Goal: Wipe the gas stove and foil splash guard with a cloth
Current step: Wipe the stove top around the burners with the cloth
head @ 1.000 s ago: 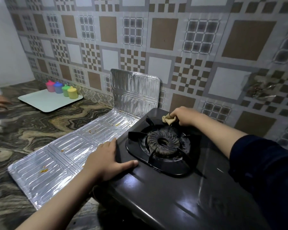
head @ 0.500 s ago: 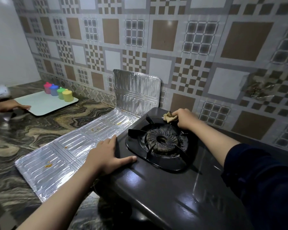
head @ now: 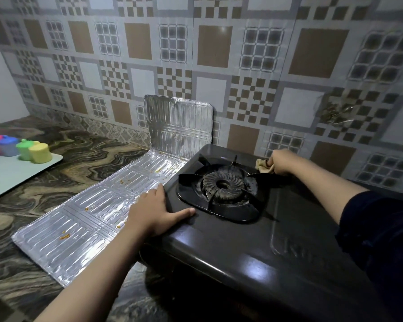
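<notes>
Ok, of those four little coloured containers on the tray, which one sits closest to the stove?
The yellow container, at the right end of the row on the tray; the green, blue and pink ones stand further left of it.

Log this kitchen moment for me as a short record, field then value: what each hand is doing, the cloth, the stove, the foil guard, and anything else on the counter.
left hand: left hand rests flat on the stove's left edge
right hand: right hand grips the cloth
cloth: tan cloth, bunched, at the far right of the burner
stove: black gas stove, single burner unlit
foil splash guard: foil splash guard mostly flat on the counter left of the stove, one panel upright; orange spots on it
other: four coloured containers on a pale tray
</notes>
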`<state>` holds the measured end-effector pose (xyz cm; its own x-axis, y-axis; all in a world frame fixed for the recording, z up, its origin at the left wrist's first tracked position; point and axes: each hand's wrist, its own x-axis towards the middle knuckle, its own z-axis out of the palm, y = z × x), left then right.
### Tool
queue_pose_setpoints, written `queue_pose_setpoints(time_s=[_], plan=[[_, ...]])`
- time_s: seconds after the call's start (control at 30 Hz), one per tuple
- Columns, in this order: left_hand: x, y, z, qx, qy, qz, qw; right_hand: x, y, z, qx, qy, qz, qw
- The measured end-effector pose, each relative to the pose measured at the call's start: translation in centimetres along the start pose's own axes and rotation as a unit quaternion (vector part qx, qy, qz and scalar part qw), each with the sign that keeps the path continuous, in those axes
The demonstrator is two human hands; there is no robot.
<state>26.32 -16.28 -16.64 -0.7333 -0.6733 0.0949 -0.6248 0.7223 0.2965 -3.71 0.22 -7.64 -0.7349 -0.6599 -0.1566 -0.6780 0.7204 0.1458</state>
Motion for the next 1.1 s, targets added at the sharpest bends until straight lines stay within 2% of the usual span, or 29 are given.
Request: queue_pose_setpoints(time_s=[0.27, 0.43, 0.53, 0.67, 0.87, 0.97, 1.03, 1.1], plan=[[-0.2, 0.1, -0.1, 0.006, 0.002, -0.003, 1.0, -2.5, 0.0, -0.7, -0.097, -0.038, 0.029, 0.994], [-0.3, 0.1, 0.0, -0.003, -0.001, -0.01, 1.0, -3.0, -1.4, -4.0, -0.155, -0.107, 0.053, 0.981], [-0.4, 0.3, -0.1, -0.003, -0.002, -0.013, 1.0, -2.8, -1.3, -5.8, -0.104, -0.153, 0.081, 0.979], [-0.3, 0.4, -0.3, -0.015, -0.014, -0.024, 1.0, -2.1, -2.4, -8.0, -0.086, -0.057, -0.004, 0.995], [-0.5, 0.8, -0.7, -0.011, -0.016, -0.029, 0.999, -3.6, -7.8, -10.5, 0.043, -0.055, -0.149, 0.986], [-0.3, -0.1, -1.5, -0.146, -0.03, -0.023, 0.989, -4.3, -11.2, -10.1, 0.163, -0.12, -0.206, 0.957], [-0.8, -1.2, -2.0, -0.29, -0.051, -0.04, 0.955, -4.7, -13.7, -9.6, 0.201, -0.152, -0.237, 0.938], [-1.4, -2.7, -2.4, -0.36, -0.084, -0.051, 0.928, -4.4, -16.3, -9.1, 0.215, -0.169, -0.263, 0.925]])
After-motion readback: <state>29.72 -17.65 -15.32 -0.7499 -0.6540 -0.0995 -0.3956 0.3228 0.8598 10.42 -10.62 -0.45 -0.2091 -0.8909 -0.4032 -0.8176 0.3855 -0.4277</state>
